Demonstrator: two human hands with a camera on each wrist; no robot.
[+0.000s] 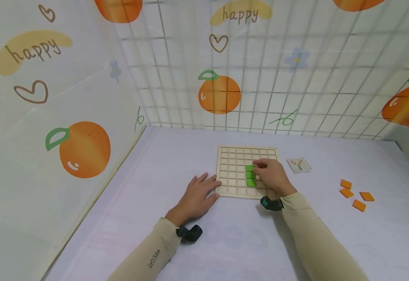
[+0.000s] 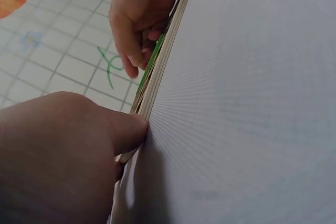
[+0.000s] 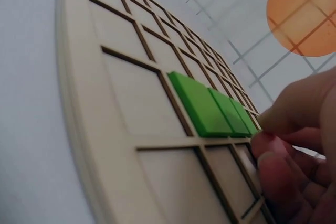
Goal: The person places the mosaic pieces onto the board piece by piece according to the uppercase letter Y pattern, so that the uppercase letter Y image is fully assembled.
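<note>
A square wooden grid board (image 1: 231, 190) lies on the table with a column of green tiles (image 1: 250, 182) in its cells. My right hand (image 1: 271, 175) reaches over the board with bent fingers, thumb and fingertips at the farthest green tile (image 3: 248, 118). In the right wrist view, two nearer green tiles sit side by side in front of those fingertips. My left hand (image 1: 198, 197) rests at the board's left edge, fingers spread, fingertips on the frame. The left wrist view shows its thumb (image 2: 128, 129) pressed against the board's side.
Several orange diamond tiles (image 1: 359, 205) lie loose on the table to the right. Small pattern cards (image 1: 298, 165) lie just right of the board. A printed cloth over a wire grid (image 1: 176, 78) stands behind, with another cloth wall (image 1: 22, 156) at left.
</note>
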